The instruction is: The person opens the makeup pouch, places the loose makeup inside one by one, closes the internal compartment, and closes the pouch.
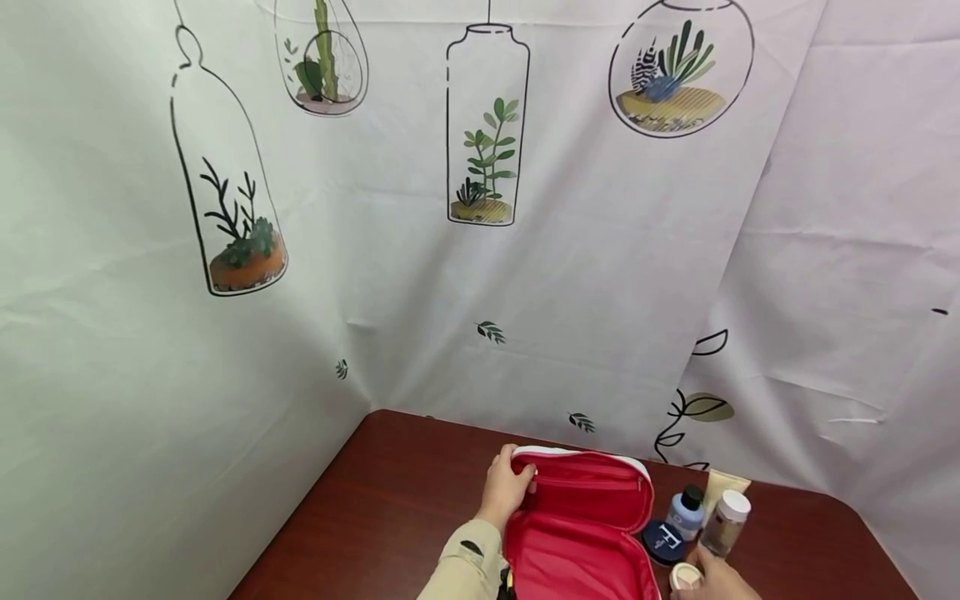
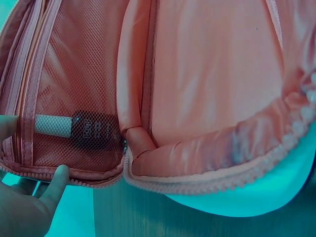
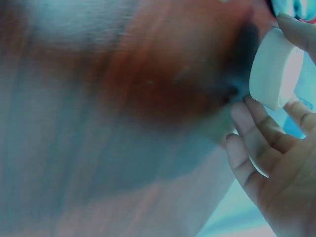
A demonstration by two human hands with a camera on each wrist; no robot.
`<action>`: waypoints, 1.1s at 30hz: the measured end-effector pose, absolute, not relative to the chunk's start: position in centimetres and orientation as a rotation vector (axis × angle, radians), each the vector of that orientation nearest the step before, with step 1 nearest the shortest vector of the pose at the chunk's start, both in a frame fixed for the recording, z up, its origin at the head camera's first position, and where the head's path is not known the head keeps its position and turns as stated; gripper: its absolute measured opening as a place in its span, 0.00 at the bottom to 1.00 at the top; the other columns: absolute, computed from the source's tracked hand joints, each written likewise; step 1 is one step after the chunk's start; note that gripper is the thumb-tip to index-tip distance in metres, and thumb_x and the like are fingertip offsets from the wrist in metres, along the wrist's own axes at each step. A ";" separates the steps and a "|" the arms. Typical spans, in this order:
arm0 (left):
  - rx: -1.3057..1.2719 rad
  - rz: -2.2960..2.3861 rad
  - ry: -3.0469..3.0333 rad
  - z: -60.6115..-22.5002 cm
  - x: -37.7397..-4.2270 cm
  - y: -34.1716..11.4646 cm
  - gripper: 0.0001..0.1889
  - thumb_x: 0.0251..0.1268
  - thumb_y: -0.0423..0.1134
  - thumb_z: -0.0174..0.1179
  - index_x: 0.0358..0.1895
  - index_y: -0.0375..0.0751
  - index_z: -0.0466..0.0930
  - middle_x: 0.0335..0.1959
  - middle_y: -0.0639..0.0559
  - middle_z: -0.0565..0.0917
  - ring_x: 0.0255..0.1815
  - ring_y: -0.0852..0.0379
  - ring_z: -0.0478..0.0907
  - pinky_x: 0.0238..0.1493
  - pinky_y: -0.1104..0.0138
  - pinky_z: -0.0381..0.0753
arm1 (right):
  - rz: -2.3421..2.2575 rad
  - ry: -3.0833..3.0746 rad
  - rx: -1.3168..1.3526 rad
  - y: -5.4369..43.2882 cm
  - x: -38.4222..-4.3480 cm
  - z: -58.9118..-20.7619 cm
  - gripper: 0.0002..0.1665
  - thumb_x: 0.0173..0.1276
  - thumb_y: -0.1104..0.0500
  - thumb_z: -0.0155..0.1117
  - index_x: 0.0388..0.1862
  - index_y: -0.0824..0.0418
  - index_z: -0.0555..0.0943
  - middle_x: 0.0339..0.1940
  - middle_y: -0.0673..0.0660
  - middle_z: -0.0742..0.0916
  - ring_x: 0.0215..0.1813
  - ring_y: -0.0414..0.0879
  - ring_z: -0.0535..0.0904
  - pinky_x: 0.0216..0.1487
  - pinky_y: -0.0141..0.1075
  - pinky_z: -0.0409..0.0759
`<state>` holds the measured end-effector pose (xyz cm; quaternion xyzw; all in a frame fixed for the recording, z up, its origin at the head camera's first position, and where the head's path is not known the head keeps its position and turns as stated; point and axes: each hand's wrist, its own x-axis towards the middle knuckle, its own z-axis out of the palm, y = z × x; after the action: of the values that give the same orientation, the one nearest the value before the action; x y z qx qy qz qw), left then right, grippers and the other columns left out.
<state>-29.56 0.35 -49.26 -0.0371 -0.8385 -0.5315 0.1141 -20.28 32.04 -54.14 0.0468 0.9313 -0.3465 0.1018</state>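
Observation:
A red-lined zip bag (image 1: 577, 562) lies open on the table, its lid (image 1: 592, 500) raised at the back. My left hand (image 1: 506, 487) grips the lid's left edge, thumb on the inside and fingers outside. In the left wrist view, a small dark bottle with a pale cap (image 2: 54, 126) shows behind the lid's mesh pocket (image 2: 84, 64). To the right of the bag, my right hand (image 1: 716, 579) pinches a small round white container (image 3: 269, 69) between thumb and fingers. The bag's near end is cut off in the head view.
Right of the bag stand a dark blue round case (image 1: 663, 542), a blue bottle with a black cap (image 1: 686, 515), a clear white-capped jar (image 1: 726, 525) and a cream tube (image 1: 723, 485). A patterned cloth (image 1: 585, 292) hangs behind the brown table (image 1: 397, 500).

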 end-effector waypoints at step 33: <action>-0.086 -1.627 -2.442 -49.2 -29.2 0.4 0.18 0.57 0.35 0.62 0.51 0.39 0.71 0.37 0.43 0.74 0.17 0.59 0.76 0.12 0.67 0.71 | -1.366 2.924 -0.071 26.7 -22.0 -47.9 0.38 0.46 0.62 0.74 0.59 0.63 0.74 0.27 0.54 0.77 0.24 0.39 0.70 0.26 0.31 0.70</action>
<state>-29.23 0.43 -49.18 -0.0291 -0.8274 -0.5513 0.1028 -22.03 26.68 -47.87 -0.0219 0.9050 -0.4227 -0.0430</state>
